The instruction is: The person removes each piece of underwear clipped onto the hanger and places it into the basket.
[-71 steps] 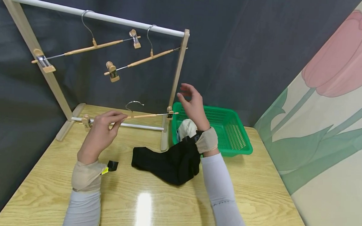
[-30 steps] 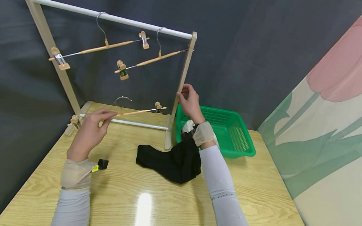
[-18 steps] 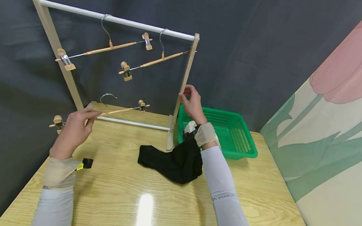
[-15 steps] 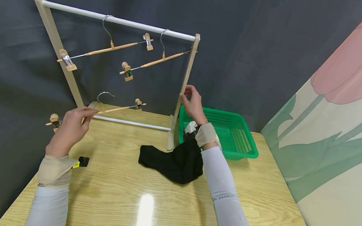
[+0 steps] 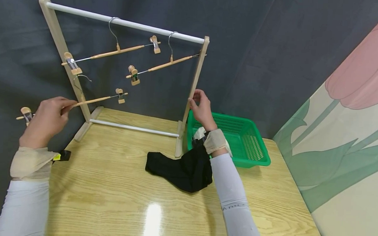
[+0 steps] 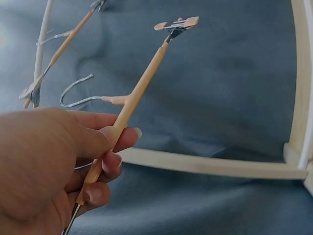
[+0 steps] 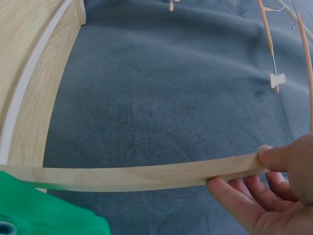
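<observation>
My left hand (image 5: 48, 118) grips a wooden clip hanger (image 5: 97, 100) by its bar, left of the hook. It holds the hanger off the table, in front of the drying rack's left post (image 5: 58, 40); the metal hook points up and touches nothing. In the left wrist view, thumb and fingers wrap the bar (image 6: 139, 90), with one clip at its far end. My right hand (image 5: 203, 109) pinches the rack's right wooden post (image 5: 195, 75) between thumb and fingers, as the right wrist view also shows. Two more clip hangers (image 5: 116, 51) hang from the white top bar (image 5: 86, 13).
A black garment (image 5: 184, 170) lies bunched on the wooden table (image 5: 111, 184), partly behind the right wrist. Behind it stands a green basket (image 5: 253, 148) with a white cloth (image 5: 199, 132) inside. Dark curtain hangs behind the rack; a tulip-patterned panel (image 5: 347, 144) bounds the right.
My left hand has carried the hanger left and upward, from the rack's lower bar to its left post. The right hand has gone from hovering near the right post to pinching it.
</observation>
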Available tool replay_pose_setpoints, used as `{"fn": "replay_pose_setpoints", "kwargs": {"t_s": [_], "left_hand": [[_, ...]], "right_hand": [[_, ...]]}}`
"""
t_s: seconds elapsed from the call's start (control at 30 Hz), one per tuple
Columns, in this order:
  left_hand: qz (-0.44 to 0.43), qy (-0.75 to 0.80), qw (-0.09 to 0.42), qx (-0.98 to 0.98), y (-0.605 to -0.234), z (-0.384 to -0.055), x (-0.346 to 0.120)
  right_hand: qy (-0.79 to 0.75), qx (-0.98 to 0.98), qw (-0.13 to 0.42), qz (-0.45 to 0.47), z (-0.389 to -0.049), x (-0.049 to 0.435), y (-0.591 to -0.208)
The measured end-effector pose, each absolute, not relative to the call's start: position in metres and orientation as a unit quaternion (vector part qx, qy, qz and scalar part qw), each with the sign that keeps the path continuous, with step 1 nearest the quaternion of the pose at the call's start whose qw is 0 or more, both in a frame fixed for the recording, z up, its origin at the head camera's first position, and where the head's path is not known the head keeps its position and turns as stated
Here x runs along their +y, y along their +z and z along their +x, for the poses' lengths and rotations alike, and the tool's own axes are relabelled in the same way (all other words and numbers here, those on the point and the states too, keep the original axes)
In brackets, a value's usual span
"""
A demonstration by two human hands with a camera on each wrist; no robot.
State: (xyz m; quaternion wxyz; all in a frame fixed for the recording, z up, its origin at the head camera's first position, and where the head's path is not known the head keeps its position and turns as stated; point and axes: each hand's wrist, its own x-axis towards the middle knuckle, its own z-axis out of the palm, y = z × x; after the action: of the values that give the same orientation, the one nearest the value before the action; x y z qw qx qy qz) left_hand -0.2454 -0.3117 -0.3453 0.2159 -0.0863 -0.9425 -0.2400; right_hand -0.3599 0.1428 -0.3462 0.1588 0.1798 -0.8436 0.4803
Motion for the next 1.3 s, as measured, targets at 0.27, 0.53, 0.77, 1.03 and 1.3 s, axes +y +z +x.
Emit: {"fn": "replay_pose_setpoints", "kwargs": {"t_s": [0.27,0.53,0.77,1.03,1.3], "left_hand": [[-0.033,-0.219,0.205,-0.953,-0.318,-0.257,-0.324],[-0.033,-0.196,0.244,-0.949,-0.290,-0.269,-0.333],[-0.032,-0.184,0.265,-0.946,-0.269,-0.277,-0.342],[-0.022,-0.179,0.263,-0.948,-0.243,-0.285,-0.340],[0.006,-0.182,0.249,-0.951,-0.223,-0.293,-0.334]], "right_hand": [[0.478,-0.845,0.158,0.180,-0.361,0.144,-0.347],[0.476,-0.846,0.157,0.179,-0.361,0.145,-0.349],[0.472,-0.848,0.160,0.182,-0.361,0.144,-0.348],[0.470,-0.850,0.165,0.174,-0.360,0.144,-0.349],[0.472,-0.848,0.164,0.176,-0.358,0.143,-0.348]]}}
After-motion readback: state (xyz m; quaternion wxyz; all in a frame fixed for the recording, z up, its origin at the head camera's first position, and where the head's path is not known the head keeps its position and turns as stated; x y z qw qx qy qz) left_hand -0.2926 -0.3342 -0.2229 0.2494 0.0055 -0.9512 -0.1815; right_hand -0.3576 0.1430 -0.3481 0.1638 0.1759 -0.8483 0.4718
